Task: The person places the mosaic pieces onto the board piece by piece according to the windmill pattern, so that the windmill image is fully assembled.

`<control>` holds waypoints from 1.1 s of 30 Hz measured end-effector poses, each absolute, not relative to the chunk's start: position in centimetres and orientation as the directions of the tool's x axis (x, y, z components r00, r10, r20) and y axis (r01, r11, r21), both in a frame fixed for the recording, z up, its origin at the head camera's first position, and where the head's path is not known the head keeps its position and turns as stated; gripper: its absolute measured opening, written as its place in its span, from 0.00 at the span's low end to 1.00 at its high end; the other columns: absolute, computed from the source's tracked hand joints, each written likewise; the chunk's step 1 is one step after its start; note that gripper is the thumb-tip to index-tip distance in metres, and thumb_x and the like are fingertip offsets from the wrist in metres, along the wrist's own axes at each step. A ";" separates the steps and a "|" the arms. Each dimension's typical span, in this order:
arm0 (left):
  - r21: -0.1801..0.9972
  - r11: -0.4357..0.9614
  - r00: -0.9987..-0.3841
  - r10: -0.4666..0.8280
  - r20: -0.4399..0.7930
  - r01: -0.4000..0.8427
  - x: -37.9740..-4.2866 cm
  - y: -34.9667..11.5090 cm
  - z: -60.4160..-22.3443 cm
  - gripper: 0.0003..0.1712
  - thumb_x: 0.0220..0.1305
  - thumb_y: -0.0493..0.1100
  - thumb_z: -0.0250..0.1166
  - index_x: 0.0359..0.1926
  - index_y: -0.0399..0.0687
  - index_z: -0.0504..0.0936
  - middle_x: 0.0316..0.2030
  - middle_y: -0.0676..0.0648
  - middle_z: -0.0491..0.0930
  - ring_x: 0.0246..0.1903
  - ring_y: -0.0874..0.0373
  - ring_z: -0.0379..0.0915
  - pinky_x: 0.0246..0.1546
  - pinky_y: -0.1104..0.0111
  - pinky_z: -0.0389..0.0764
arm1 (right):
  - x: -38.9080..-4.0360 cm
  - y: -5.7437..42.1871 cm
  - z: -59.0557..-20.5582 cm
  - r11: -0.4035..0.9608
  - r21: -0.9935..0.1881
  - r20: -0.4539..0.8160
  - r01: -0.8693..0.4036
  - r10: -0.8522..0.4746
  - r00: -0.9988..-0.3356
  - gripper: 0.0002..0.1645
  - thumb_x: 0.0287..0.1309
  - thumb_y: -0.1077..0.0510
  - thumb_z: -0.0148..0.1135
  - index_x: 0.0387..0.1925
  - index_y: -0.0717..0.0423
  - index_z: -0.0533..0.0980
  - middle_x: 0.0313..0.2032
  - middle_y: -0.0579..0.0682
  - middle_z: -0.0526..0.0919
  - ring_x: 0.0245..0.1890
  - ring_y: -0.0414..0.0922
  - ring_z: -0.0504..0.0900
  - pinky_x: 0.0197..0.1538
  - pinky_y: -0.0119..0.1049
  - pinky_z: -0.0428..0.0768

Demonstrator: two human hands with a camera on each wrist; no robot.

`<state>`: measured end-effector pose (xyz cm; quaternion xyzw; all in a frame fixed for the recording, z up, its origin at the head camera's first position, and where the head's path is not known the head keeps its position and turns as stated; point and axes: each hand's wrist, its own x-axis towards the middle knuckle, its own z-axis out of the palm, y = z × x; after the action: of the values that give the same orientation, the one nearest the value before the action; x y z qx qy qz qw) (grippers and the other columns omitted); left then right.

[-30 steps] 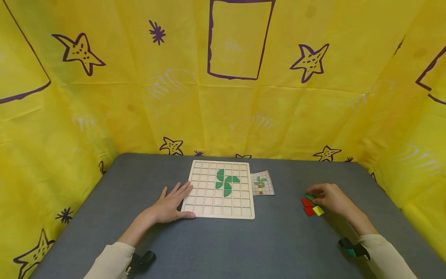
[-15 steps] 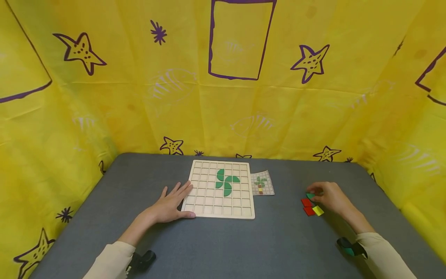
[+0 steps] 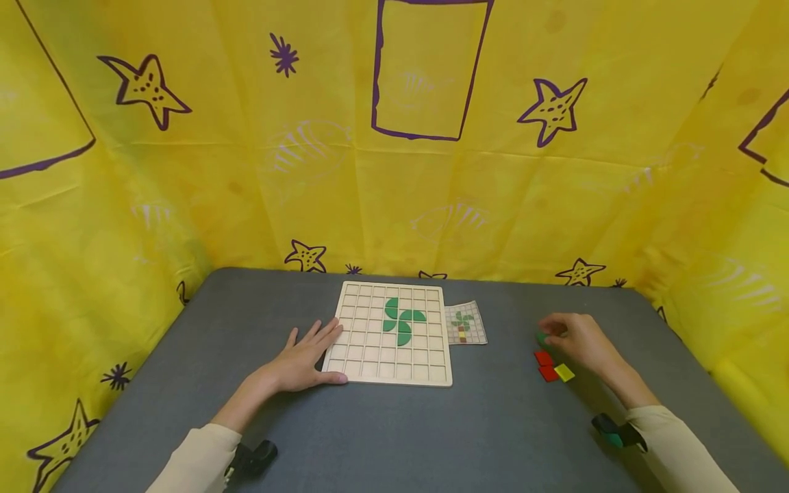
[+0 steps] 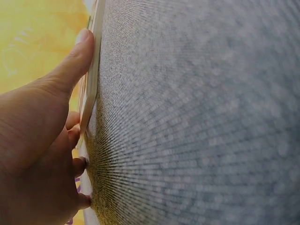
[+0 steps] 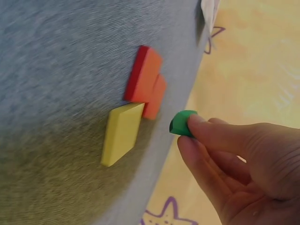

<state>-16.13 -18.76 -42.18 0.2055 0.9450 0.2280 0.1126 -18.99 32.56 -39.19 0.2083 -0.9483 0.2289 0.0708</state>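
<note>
My left hand (image 3: 303,364) lies spread at the near left corner of a wooden grid board (image 3: 364,352), fingertips on its left edge and thumb at the front edge. In the left wrist view the thumb presses along the board's side (image 4: 93,70). Several green quarter-round tiles (image 3: 403,334) form a pinwheel in the board's grid. My right hand (image 3: 579,342) pinches one more green quarter-round tile (image 5: 182,123) between thumb and finger, lifted off the table. Just nearer lie two red square tiles (image 3: 544,358) and one yellow square tile (image 3: 564,372), seen flat on the cloth.
A printed pattern card (image 3: 467,323) touches the board's right side, showing a green pinwheel over a red and yellow stem. The grey table (image 3: 401,438) runs back to a yellow curtain (image 3: 277,192) that encloses it at the back and sides.
The right hand has picked up the green tile from beside the red ones and moved it slightly back and left. The left hand stays on the board.
</note>
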 end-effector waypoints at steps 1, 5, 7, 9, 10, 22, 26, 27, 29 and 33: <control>0.477 0.812 -0.890 0.440 -0.120 0.337 -16.1 -18.8 -42.2 0.58 0.56 0.67 0.67 0.77 0.43 0.52 0.77 0.42 0.46 0.74 0.35 0.36 0.65 0.33 0.30 | -19.0 32.4 -39.1 0.807 -0.405 0.236 -0.430 -0.362 -0.902 0.15 0.50 0.71 0.70 0.42 0.66 0.83 0.34 0.55 0.87 0.33 0.50 0.84 0.35 0.42 0.83; 0.478 0.811 -0.890 0.440 -0.121 0.337 -16.2 -18.8 -42.1 0.58 0.56 0.67 0.67 0.77 0.43 0.52 0.77 0.42 0.46 0.74 0.35 0.36 0.65 0.33 0.30 | -19.3 31.4 -38.6 0.791 -0.427 0.245 -0.439 -0.367 -0.898 0.14 0.51 0.71 0.70 0.43 0.66 0.82 0.35 0.55 0.87 0.33 0.49 0.84 0.36 0.43 0.83; 0.483 0.808 -0.889 0.443 -0.117 0.338 -16.2 -18.9 -42.0 0.58 0.56 0.66 0.67 0.76 0.43 0.52 0.76 0.41 0.46 0.74 0.35 0.36 0.65 0.33 0.30 | -19.4 30.9 -38.4 0.783 -0.444 0.237 -0.436 -0.367 -0.900 0.14 0.52 0.70 0.70 0.43 0.66 0.82 0.36 0.56 0.87 0.33 0.49 0.84 0.37 0.44 0.83; 0.484 0.807 -0.889 0.442 -0.117 0.338 -16.2 -18.9 -42.0 0.58 0.56 0.66 0.67 0.76 0.43 0.52 0.77 0.41 0.46 0.74 0.35 0.35 0.65 0.33 0.30 | -19.6 30.4 -38.4 0.781 -0.454 0.227 -0.429 -0.365 -0.903 0.14 0.53 0.70 0.69 0.43 0.66 0.82 0.36 0.56 0.86 0.34 0.49 0.84 0.38 0.44 0.83; 0.483 0.808 -0.889 0.442 -0.118 0.338 -16.2 -18.9 -42.0 0.58 0.56 0.66 0.67 0.76 0.43 0.52 0.77 0.41 0.46 0.74 0.35 0.35 0.65 0.33 0.30 | -19.6 30.1 -38.4 0.779 -0.460 0.223 -0.426 -0.362 -0.905 0.14 0.53 0.70 0.69 0.43 0.66 0.82 0.36 0.56 0.86 0.34 0.50 0.84 0.38 0.44 0.83; 0.477 0.814 -0.887 0.441 -0.134 0.332 -16.2 -18.8 -42.1 0.59 0.57 0.68 0.66 0.77 0.44 0.50 0.77 0.42 0.45 0.74 0.35 0.34 0.65 0.34 0.29 | -20.4 27.8 -38.7 0.772 -0.450 0.231 -0.448 -0.384 -0.894 0.14 0.53 0.71 0.68 0.44 0.67 0.82 0.36 0.58 0.86 0.35 0.52 0.85 0.38 0.46 0.83; 0.470 0.819 -0.888 0.438 -0.143 0.328 -16.2 -18.7 -42.1 0.58 0.57 0.68 0.66 0.77 0.45 0.50 0.77 0.43 0.45 0.75 0.37 0.34 0.66 0.34 0.29 | -20.7 26.7 -38.8 0.766 -0.441 0.241 -0.468 -0.402 -0.884 0.13 0.53 0.71 0.68 0.43 0.67 0.82 0.35 0.56 0.86 0.34 0.50 0.84 0.38 0.45 0.83; 0.472 0.818 -0.887 0.438 -0.143 0.328 -16.2 -18.7 -42.1 0.58 0.57 0.68 0.66 0.77 0.45 0.50 0.77 0.43 0.45 0.75 0.36 0.34 0.65 0.34 0.29 | -20.7 26.4 -38.8 0.764 -0.442 0.241 -0.470 -0.403 -0.883 0.13 0.53 0.71 0.68 0.42 0.66 0.82 0.35 0.56 0.86 0.34 0.50 0.84 0.38 0.45 0.83; 0.476 0.816 -0.888 0.438 -0.143 0.326 -16.1 -18.7 -42.0 0.58 0.57 0.67 0.66 0.77 0.44 0.50 0.77 0.43 0.45 0.74 0.36 0.34 0.65 0.34 0.29 | -20.9 25.8 -38.8 0.754 -0.447 0.244 -0.481 -0.414 -0.877 0.13 0.52 0.72 0.69 0.42 0.66 0.82 0.35 0.56 0.86 0.34 0.49 0.84 0.38 0.45 0.83; 0.482 0.814 -0.888 0.438 -0.144 0.324 -16.1 -18.7 -41.8 0.58 0.57 0.67 0.66 0.77 0.44 0.50 0.77 0.42 0.45 0.74 0.35 0.34 0.65 0.34 0.29 | -21.3 24.7 -38.6 0.737 -0.451 0.252 -0.503 -0.436 -0.864 0.12 0.52 0.72 0.68 0.40 0.66 0.83 0.35 0.56 0.86 0.33 0.49 0.84 0.38 0.45 0.83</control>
<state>-16.09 -18.66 -41.78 0.2016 0.9442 0.2286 0.1249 -21.26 24.74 -38.60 0.2526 -0.9298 0.2599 0.0647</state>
